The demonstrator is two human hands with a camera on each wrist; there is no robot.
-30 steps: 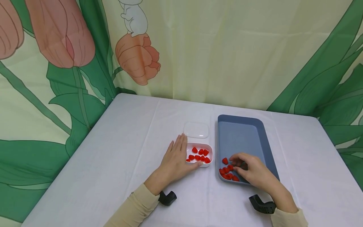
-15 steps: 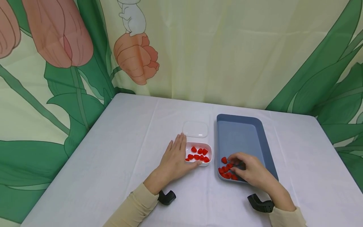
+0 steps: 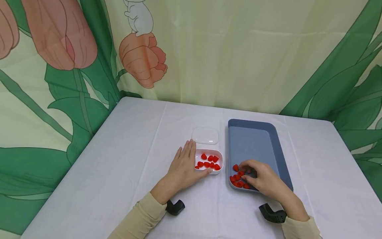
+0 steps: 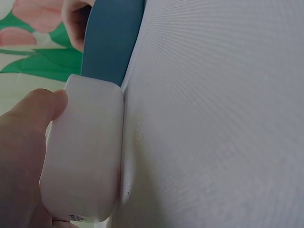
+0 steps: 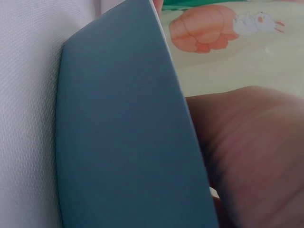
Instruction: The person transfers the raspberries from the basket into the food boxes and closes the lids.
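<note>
In the head view my left hand (image 3: 182,169) lies with straight fingers along the left side of a small white box (image 3: 221,154), thumb at its near edge. The left wrist view has the thumb (image 4: 51,102) touching the rim of the box (image 4: 88,147). Several small red raspberries (image 3: 207,164) lie in the box. My right hand (image 3: 264,177) reaches into a blue-grey tray (image 3: 250,136), fingers bent and thumb apart, beside raspberries (image 3: 235,168) in its near left corner. One raspberry (image 3: 240,173) shows between thumb and forefinger; no grip on it is visible. The tray wall (image 5: 123,118) hides the fingertips in the right wrist view.
A clear lid (image 3: 205,135) lies just behind the box. Both containers stand on a white-covered table (image 3: 131,142), the tray right of the box with a narrow gap. A printed curtain (image 3: 226,56) hangs behind the table.
My right hand has shifted slightly left, its thumb now closer to the raspberries. The left hand stays at the box. The head view has drifted a little.
</note>
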